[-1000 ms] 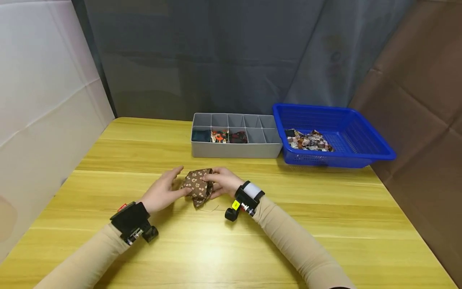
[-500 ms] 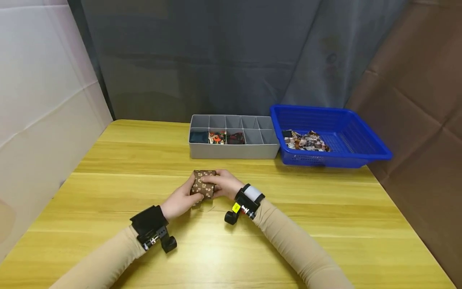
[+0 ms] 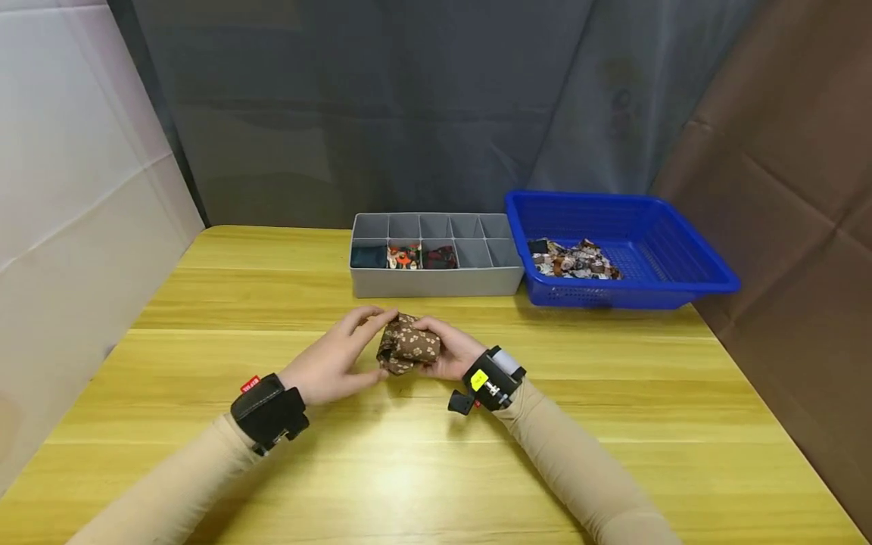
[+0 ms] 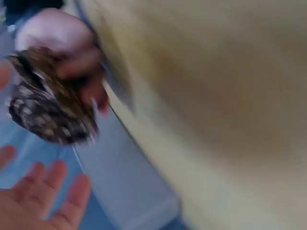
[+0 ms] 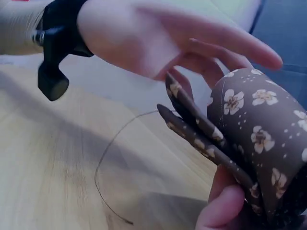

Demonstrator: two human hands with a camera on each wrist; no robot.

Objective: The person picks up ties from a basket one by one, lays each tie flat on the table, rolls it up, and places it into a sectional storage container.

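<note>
- The compartment tray point(image 3: 436, 281) stands on the table point(image 3: 613, 424), at its far side.
- The basket point(image 3: 681, 280) sits just right of the compartment tray, touching or nearly touching it.
- A heap of small cloth pieces point(image 3: 574, 260) lies in the basket, in the part nearest the compartment tray.
- Three front compartments at the tray's left hold folded items point(image 3: 403, 257).
- The folded cloth point(image 3: 409, 347) is in front of the compartment tray, between the left hand point(image 3: 334, 363) and the right hand point(image 3: 453, 352).
- A loose thread point(image 5: 108, 177) lies on the table below the folded cloth.
</note>
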